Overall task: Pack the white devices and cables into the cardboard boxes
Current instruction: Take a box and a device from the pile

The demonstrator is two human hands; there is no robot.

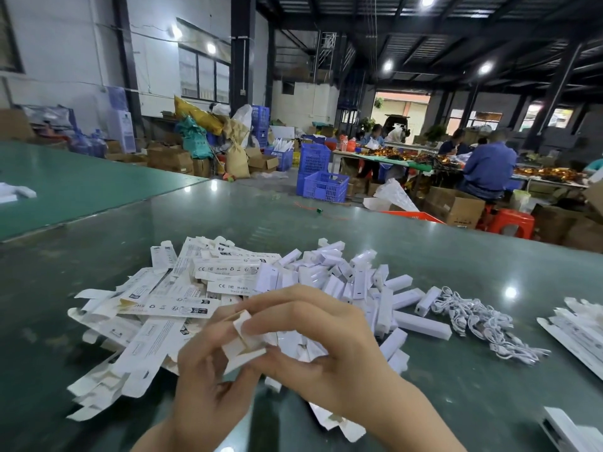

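Observation:
Both hands hold one small white cardboard box (242,345) above the table, its end flaps open. My left hand (208,383) grips it from below and my right hand (321,337) pinches its upper flap. Behind them lies a heap of flat unfolded boxes (163,308) printed with CE marks. A pile of white devices (352,282) sits to the right of that heap. A tangle of white cables (479,324) lies further right.
More flat boxes (577,334) lie at the right edge, and a white piece (567,432) at the lower right. The green table (424,243) stretches ahead. Beyond it stand blue crates (321,181), cartons and seated people at another table.

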